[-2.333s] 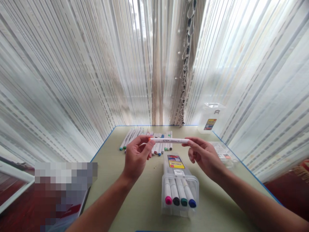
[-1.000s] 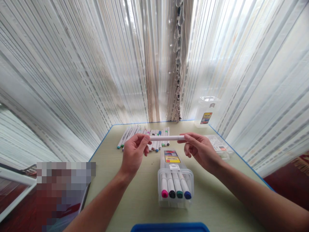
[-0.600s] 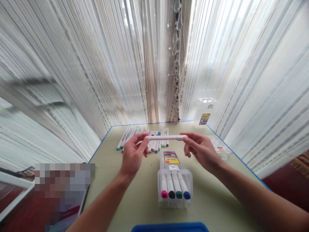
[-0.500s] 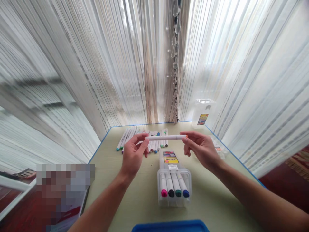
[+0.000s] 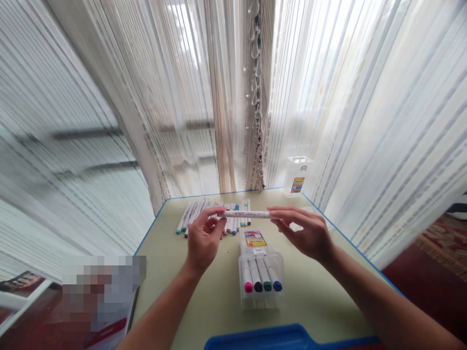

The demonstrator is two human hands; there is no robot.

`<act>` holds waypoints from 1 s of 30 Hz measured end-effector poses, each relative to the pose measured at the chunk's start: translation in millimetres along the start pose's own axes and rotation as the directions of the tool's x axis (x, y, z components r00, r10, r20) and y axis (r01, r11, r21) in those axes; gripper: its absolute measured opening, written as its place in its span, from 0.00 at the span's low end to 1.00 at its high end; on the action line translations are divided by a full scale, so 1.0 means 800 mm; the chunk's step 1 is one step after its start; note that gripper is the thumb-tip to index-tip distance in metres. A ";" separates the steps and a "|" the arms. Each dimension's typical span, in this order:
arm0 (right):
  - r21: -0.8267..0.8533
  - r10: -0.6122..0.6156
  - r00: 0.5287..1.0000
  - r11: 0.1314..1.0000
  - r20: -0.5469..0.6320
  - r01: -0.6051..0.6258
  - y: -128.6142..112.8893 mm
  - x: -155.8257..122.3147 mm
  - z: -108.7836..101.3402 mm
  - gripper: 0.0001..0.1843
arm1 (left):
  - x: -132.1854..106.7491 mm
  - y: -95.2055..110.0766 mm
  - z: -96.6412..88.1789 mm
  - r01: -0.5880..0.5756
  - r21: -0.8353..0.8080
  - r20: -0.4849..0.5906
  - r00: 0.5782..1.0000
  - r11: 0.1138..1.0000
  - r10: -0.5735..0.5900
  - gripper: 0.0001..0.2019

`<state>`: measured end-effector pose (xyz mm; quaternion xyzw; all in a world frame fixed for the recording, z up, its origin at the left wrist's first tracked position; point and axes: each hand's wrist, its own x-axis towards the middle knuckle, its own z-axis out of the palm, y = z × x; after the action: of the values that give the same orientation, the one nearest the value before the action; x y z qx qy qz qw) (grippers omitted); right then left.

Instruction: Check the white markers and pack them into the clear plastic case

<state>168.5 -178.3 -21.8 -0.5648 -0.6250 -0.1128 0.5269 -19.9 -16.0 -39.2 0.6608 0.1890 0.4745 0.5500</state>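
Note:
A white marker [image 5: 246, 214] lies level between my two hands, above the table, with dark print on its barrel facing me. My left hand [image 5: 205, 236] pinches one end between thumb and fingers. Fingers of my right hand [image 5: 304, 228] close over the other end and hide its tip. Below the marker, a clear plastic case [image 5: 243, 299] lies open on the table, its lid bearing a yellow label. Several markers [image 5: 262, 274] rest in it, with pink, black, green and blue ends towards me. Behind my left hand, more white markers [image 5: 189, 214] are laid out in a row.
A second clear case [image 5: 298, 177] stands at the table's far right corner. Another clear plastic piece lies partly hidden behind my right hand. At the near edge sits a blue tray-like object [image 5: 255, 338]. Striped curtains [image 5: 175, 121] hang just beyond the blue-edged table [image 5: 164, 311].
The marker has been rolled, so printing now shows on its barrel. My right fingers have moved further over its end, covering the orange tip. The view has shifted slightly.

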 end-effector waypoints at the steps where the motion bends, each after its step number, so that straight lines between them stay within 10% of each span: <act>1: -0.009 -0.006 1.000 1.000 -0.008 0.006 0.001 0.000 -0.001 0.11 | 0.000 0.000 0.000 -0.007 0.012 0.005 1.000 1.000 0.007 0.10; 19: 0.144 0.185 0.981 0.974 -0.062 -0.175 0.006 -0.003 -0.001 0.08 | 0.002 -0.001 -0.001 0.054 -0.036 -0.013 0.998 0.998 -0.055 0.18; 30: 0.610 0.591 0.798 0.590 0.120 -0.529 0.021 0.002 0.006 0.15 | 0.002 0.001 -0.001 0.084 -0.053 0.044 0.996 0.995 -0.082 0.15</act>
<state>180.1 -168.7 -30.3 -0.5224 -0.3907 0.2419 0.7183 -20.1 -14.1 -37.8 0.6467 0.1917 0.4425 0.5910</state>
